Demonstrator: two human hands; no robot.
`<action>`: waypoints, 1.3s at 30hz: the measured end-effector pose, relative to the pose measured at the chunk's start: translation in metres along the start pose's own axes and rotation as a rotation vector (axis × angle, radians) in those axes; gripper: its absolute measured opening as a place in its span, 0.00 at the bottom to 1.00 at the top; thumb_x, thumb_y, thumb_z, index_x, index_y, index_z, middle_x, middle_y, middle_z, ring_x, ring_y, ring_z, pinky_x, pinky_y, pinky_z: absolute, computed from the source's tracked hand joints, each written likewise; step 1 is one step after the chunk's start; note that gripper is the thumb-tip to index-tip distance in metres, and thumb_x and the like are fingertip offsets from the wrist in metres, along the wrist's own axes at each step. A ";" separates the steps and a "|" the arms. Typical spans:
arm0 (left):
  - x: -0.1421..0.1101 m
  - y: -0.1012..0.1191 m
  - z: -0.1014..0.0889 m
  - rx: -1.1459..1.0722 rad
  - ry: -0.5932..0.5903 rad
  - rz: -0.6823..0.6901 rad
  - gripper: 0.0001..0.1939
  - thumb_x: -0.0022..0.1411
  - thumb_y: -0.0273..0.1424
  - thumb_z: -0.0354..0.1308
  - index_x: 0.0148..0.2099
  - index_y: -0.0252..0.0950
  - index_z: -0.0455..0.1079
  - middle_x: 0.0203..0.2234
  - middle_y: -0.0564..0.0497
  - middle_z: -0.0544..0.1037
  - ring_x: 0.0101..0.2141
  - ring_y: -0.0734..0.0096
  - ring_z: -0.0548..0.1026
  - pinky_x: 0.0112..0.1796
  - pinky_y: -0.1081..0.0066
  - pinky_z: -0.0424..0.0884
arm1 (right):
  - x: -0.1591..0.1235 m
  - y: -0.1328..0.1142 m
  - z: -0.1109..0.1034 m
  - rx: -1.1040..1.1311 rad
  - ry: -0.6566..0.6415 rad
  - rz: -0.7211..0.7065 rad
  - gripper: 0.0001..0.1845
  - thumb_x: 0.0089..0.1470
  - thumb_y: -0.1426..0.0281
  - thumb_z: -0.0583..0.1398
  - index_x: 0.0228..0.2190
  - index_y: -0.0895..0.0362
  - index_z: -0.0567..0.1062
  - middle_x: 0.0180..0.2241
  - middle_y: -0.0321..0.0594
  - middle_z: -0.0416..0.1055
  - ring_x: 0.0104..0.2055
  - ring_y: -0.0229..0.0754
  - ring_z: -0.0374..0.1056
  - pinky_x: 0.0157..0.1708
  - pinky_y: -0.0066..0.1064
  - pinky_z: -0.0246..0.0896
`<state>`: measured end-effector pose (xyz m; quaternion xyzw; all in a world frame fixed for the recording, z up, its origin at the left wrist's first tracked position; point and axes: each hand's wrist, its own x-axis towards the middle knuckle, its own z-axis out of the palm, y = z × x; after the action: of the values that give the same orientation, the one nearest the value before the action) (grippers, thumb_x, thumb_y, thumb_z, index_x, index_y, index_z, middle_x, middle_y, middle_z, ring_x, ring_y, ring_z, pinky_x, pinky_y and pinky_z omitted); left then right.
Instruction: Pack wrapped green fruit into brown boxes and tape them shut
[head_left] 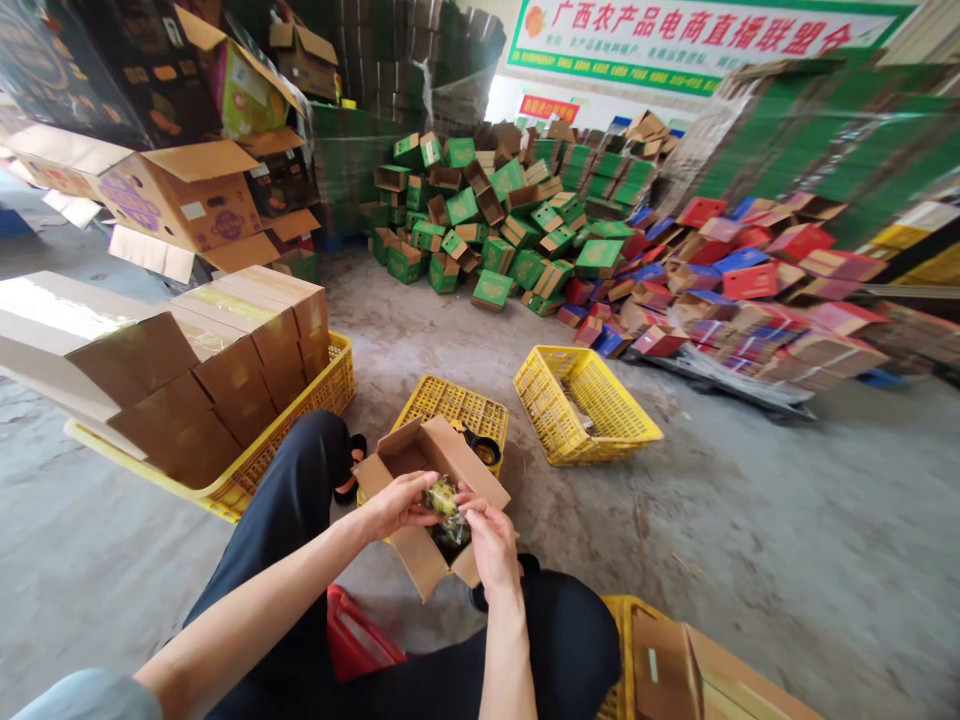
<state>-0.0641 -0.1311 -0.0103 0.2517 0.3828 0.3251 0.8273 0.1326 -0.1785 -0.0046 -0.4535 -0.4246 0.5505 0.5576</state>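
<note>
Between my two hands is a yellow-green fruit in clear plastic wrap [444,497], held over an open cardboard box [409,452]. My left hand [405,503] grips its left side with bent fingers. From the right, my right hand [487,535] pinches the wrap near the fruit. Inside the box, below the fruit, lie more dark, shiny wrapped pieces, partly hidden by my hands. The box's flaps stand spread outward. Under it is a yellow plastic crate [450,398], and a black-and-yellow tool [484,447], perhaps a tape dispenser, rests on that crate.
A yellow crate [589,410] stands ahead on the right. To the left, another yellow crate [341,370] carries several brown cartons [240,385]. Brown cartons [697,670] are also close at lower right. Piles of green boxes [495,285] and red boxes [750,282] lie farther back.
</note>
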 end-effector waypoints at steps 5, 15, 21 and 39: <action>-0.005 0.002 0.000 -0.050 0.031 0.207 0.47 0.53 0.31 0.76 0.71 0.44 0.60 0.47 0.44 0.77 0.39 0.67 0.80 0.43 0.64 0.78 | 0.003 0.002 -0.002 -0.010 0.010 -0.037 0.18 0.54 0.56 0.68 0.45 0.49 0.84 0.63 0.42 0.71 0.70 0.54 0.59 0.69 0.48 0.51; -0.010 0.005 0.007 -0.036 -0.103 0.328 0.58 0.51 0.30 0.77 0.76 0.52 0.50 0.55 0.44 0.75 0.43 0.65 0.78 0.45 0.66 0.74 | 0.003 0.006 0.005 0.106 0.112 0.224 0.41 0.50 0.54 0.72 0.63 0.46 0.69 0.58 0.43 0.76 0.59 0.55 0.73 0.52 0.44 0.74; -0.006 0.000 0.005 0.076 -0.102 0.322 0.53 0.48 0.33 0.78 0.73 0.44 0.59 0.57 0.42 0.76 0.45 0.61 0.77 0.45 0.67 0.72 | 0.006 0.010 0.004 0.070 0.118 0.162 0.38 0.48 0.57 0.73 0.59 0.49 0.75 0.51 0.43 0.81 0.53 0.56 0.77 0.52 0.45 0.74; -0.002 0.003 0.005 0.112 0.039 0.324 0.30 0.52 0.48 0.75 0.50 0.33 0.82 0.39 0.42 0.84 0.37 0.63 0.79 0.42 0.67 0.72 | 0.010 0.012 0.001 0.112 0.241 0.090 0.19 0.48 0.54 0.71 0.39 0.51 0.84 0.43 0.42 0.84 0.45 0.52 0.79 0.49 0.42 0.74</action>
<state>-0.0622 -0.1319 -0.0044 0.3495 0.3708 0.4373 0.7411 0.1295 -0.1688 -0.0161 -0.5032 -0.3023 0.5393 0.6037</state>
